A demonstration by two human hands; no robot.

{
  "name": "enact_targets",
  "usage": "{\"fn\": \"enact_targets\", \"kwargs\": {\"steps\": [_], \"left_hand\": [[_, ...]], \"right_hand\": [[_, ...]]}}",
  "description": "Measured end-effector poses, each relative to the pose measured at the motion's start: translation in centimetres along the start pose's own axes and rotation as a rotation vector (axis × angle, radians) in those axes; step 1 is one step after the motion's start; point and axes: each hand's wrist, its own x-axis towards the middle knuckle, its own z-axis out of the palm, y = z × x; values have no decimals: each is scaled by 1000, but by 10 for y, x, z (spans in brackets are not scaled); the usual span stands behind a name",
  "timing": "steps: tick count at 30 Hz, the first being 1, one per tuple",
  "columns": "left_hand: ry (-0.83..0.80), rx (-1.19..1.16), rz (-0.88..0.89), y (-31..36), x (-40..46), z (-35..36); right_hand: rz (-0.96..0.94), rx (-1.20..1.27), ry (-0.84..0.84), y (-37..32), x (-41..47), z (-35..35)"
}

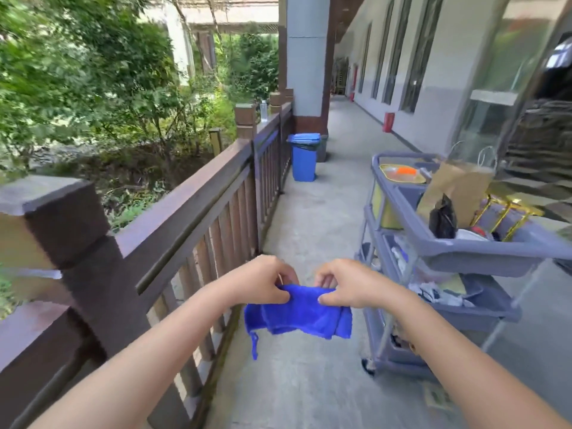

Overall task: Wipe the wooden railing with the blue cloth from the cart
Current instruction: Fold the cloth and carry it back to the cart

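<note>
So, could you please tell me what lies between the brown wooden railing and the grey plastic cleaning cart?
In the head view, bare concrete floor separates the wooden railing from the grey cart; nearer the camera, both hands hold the blue cloth above that stretch.

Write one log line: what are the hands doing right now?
left hand: grips blue cloth | right hand: grips it too | brown wooden railing: untouched | grey cart: right

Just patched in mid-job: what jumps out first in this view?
The blue cloth, bottom centre, pinched along its top edge by the left hand and right hand over the walkway. The brown railing runs along the left, the grey cart stands right, and a blue bin sits ahead.
</note>
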Motion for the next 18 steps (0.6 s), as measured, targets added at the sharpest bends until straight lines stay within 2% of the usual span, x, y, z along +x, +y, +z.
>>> {"fn": "enact_targets", "kwargs": {"steps": [9,18], "left_hand": [[-142,-66,89,-89,165,-27],[-192,-57,95,-179,351,-18]], "right_hand": [[142,57,37,75,137,-41],[182,63,22,198,300,-71]]}}
